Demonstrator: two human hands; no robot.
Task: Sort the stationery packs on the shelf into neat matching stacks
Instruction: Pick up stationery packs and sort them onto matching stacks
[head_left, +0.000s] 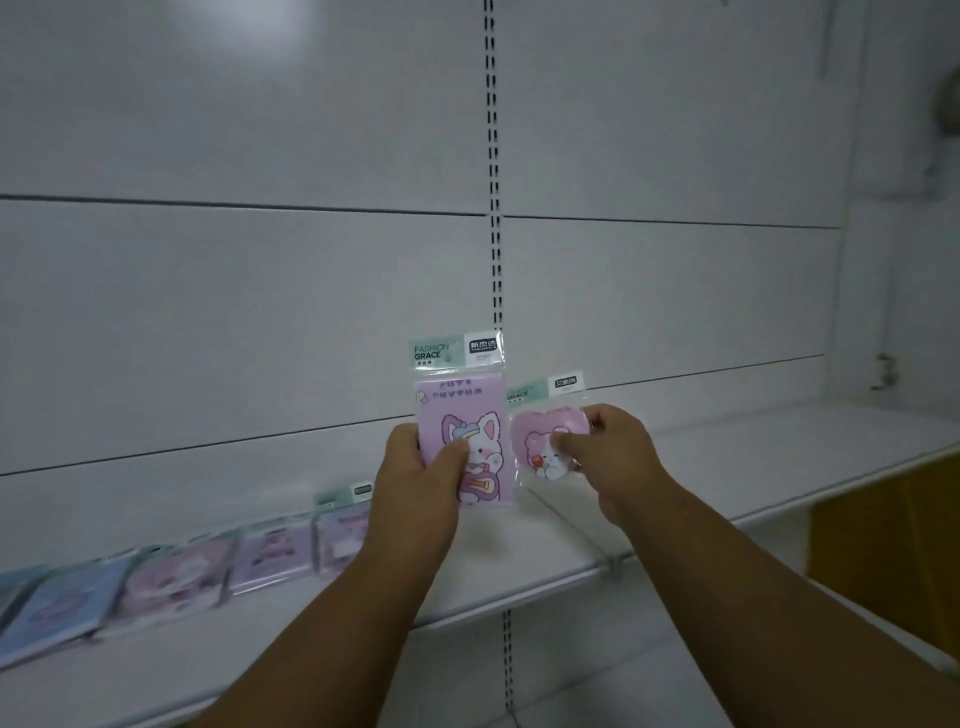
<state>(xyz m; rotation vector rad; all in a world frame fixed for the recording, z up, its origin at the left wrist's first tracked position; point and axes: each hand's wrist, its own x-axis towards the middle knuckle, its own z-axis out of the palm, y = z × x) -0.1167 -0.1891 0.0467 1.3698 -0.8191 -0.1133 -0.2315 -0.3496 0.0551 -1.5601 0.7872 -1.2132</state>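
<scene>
My left hand (415, 478) holds a pink rectangular pack (465, 415) upright above the white shelf (519, 566); it shows a cartoon bunny and has a "FASHION GRACE" header. Beside it, my right hand (608, 452) grips a pink heart-shaped pack (540, 441) with a bear on it, in a clear sleeve. The two packs are side by side, nearly touching. A row of similar packs lies flat on the shelf to the left: a purple one (337, 535), another purple one (270, 556), a pink one (176, 577) and a blue one (62, 608).
White back panels (260, 286) rise behind the shelf, split by a slotted upright (493, 208). The shelf runs on to the right (779, 457), where its surface is bare. A yellow-brown surface (893, 545) shows below the shelf at the right.
</scene>
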